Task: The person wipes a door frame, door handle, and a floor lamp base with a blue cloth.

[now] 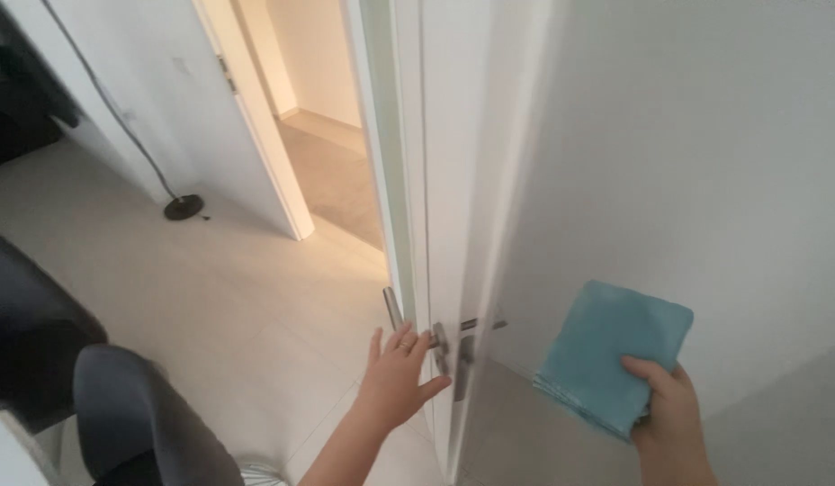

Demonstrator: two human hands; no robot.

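Observation:
A white door (660, 180) stands ajar in front of me, seen nearly edge-on. My left hand (398, 378) is spread open and rests against the metal lever handle (395, 310) on the door's left side. A second lever (483, 322) shows on the right side of the door edge. My right hand (671, 416) grips a folded light-blue cloth (614, 353) by its lower corner, held up close to the door's right face.
A white door frame (264, 126) opens onto a hallway at the back. A black round lamp base (183, 207) with a thin pole stands on the pale tile floor (210, 297). A dark grey chair (139, 418) sits at lower left.

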